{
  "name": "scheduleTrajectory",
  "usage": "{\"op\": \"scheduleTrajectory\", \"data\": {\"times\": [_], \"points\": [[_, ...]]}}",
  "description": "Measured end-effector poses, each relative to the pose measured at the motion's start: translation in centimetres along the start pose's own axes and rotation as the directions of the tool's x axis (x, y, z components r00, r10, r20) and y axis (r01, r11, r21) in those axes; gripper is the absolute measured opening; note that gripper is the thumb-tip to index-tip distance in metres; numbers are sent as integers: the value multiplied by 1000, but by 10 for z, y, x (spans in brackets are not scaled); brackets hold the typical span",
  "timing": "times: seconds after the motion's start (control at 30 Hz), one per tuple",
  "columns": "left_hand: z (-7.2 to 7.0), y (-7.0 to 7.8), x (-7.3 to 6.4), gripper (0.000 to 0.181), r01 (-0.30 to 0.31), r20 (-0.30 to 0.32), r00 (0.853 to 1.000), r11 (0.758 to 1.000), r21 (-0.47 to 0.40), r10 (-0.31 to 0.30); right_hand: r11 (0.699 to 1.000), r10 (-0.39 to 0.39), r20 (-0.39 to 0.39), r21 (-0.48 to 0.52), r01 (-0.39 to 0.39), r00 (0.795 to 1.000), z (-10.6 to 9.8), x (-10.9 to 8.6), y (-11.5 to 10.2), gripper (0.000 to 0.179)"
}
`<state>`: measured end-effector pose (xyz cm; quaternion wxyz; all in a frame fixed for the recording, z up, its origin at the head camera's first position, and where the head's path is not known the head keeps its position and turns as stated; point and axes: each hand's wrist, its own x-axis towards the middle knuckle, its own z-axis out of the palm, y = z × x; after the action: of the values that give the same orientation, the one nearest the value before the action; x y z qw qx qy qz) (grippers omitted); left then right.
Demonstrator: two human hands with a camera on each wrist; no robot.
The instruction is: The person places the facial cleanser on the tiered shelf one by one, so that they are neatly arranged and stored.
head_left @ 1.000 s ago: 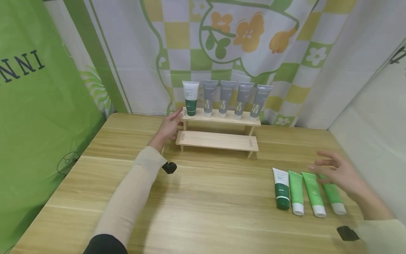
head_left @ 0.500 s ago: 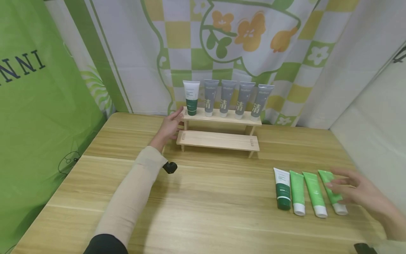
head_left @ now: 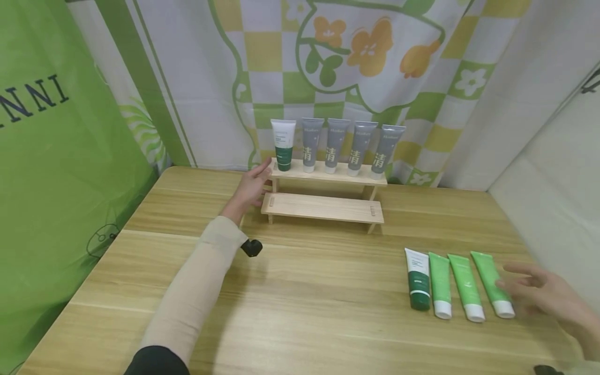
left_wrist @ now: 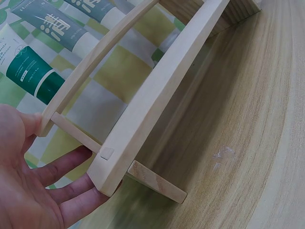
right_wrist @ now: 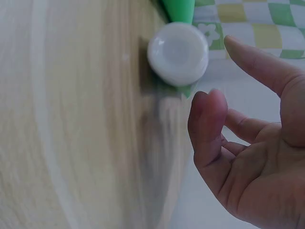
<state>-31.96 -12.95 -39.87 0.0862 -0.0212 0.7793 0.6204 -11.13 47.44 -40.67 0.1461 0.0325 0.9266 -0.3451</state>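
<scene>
A two-tier wooden display rack (head_left: 323,207) stands at the back of the table. On its top tier stand a white-and-green squeeze tube (head_left: 283,145) and several grey tubes (head_left: 336,145). My left hand (head_left: 249,188) holds the rack's left end; in the left wrist view the thumb lies at the upper tier's end and the fingers (left_wrist: 76,200) reach behind the lower one. Over the table at right, my right hand (head_left: 546,294) hovers with loosely bent fingers and holds nothing. Its nearest thing is the rightmost light green tube (head_left: 492,284), whose white cap (right_wrist: 178,54) faces the right wrist camera.
Left of that tube lie two more light green tubes, the middle one (head_left: 466,286) and another (head_left: 440,285), then a white-and-green tube (head_left: 417,278). A patterned curtain (head_left: 365,62) hangs behind the wooden table (head_left: 300,302). Green cloth (head_left: 56,208) hangs at left.
My right hand has moved right and toward me, from above the light green tubes to just beside the rightmost one. My left hand has stayed at the rack.
</scene>
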Motion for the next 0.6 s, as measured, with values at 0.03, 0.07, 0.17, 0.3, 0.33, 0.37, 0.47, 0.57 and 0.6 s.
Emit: {"op": "scheduleTrajectory", "data": {"times": [0.03,0.07,0.17,0.3,0.33,0.37,0.47,0.57,0.6], "points": [[0,0,0,50,0,0,1000,1000,-1,0,1000,11,8,4,-11,1000,0,0,2,72],[0,1,-1,50,0,-2,1000,1000,-1,0,1000,24,15,8,-24,1000,0,0,3,73],[0,2,-1,50,3,-4,1000,1000,-8,-3,999,33,31,28,-33,999,1,2,8,74],[1,2,-2,50,-2,-5,1000,1000,-16,2,999,34,57,32,-36,998,6,4,4,75],[1,2,-2,50,-5,-5,1000,1000,-16,5,999,36,61,27,-38,997,7,5,2,75],[1,2,-3,50,-9,-7,1000,1000,-17,9,999,39,64,18,-40,997,8,6,1,76],[1,1,-2,49,-11,-9,1000,1000,-19,11,999,51,58,-3,-51,997,10,9,-3,77],[1,0,-1,49,-7,-9,1000,1000,-27,6,999,50,44,-19,-49,998,11,11,-3,77],[1,0,-1,49,-5,-7,1000,1000,-30,4,999,48,44,-16,-47,998,10,12,-3,77]]}}
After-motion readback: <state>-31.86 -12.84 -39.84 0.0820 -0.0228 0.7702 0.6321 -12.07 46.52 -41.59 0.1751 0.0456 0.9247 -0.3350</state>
